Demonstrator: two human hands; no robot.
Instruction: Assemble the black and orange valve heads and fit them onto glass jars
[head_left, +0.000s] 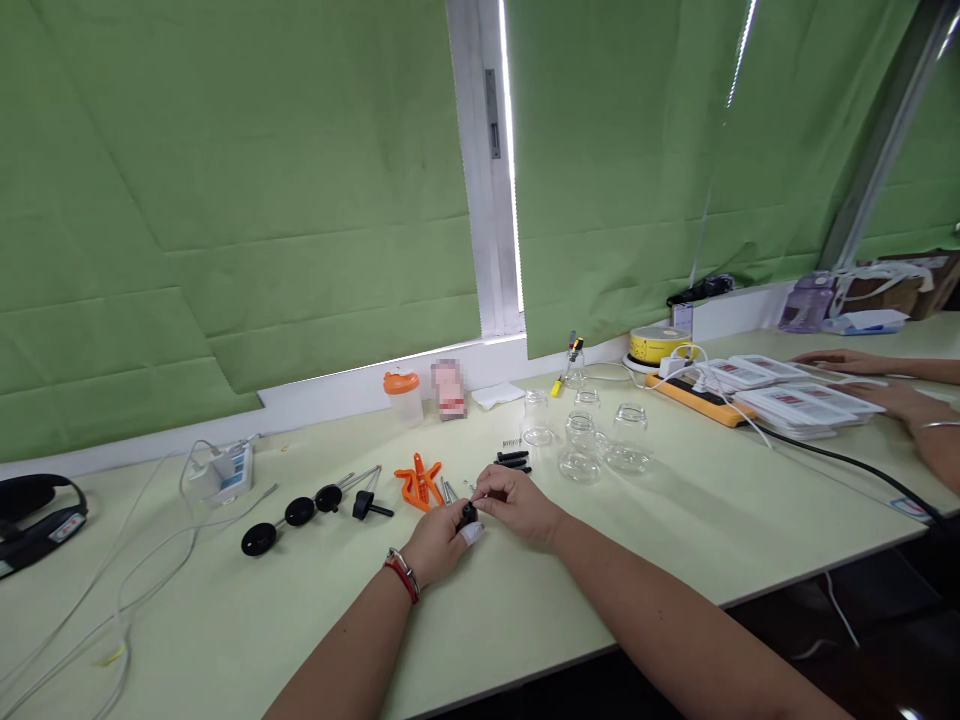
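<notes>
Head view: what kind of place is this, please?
Probably an assembly workbench by a window: the left hand and right hand hold a small black part over a long table with an orange tool and glass jars; green blinds hang behind.

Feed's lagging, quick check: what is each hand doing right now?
Left hand: closed, holding a small black part.
Right hand: closed, fingertips pinching the same small black part from the other side.
</notes>
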